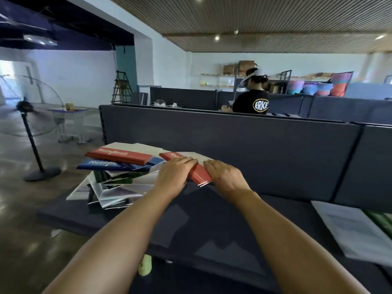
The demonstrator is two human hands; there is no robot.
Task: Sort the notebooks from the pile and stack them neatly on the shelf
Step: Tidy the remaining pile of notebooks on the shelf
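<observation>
both hands on one red notebook (199, 176) at the back of the dark shelf (212, 225). left hand (174, 177) lies over its left edge, fingers fairly straight on the cover; right hand (227, 179) lies on its right side, fingers flat, not curled. notebook sits tilted, near corner lifted off the shelf. left of it, touching, the messy pile (112, 183): another red notebook (118, 155) on top, a blue notebook (110, 164) under that, green and white ones splayed below. right of the held notebook, well apart, white sheets (356, 230) by the shelf's near edge. behind, a dark back panel (244, 141), then a seated person (252, 100). far left, a standing fan (29, 132).
</observation>
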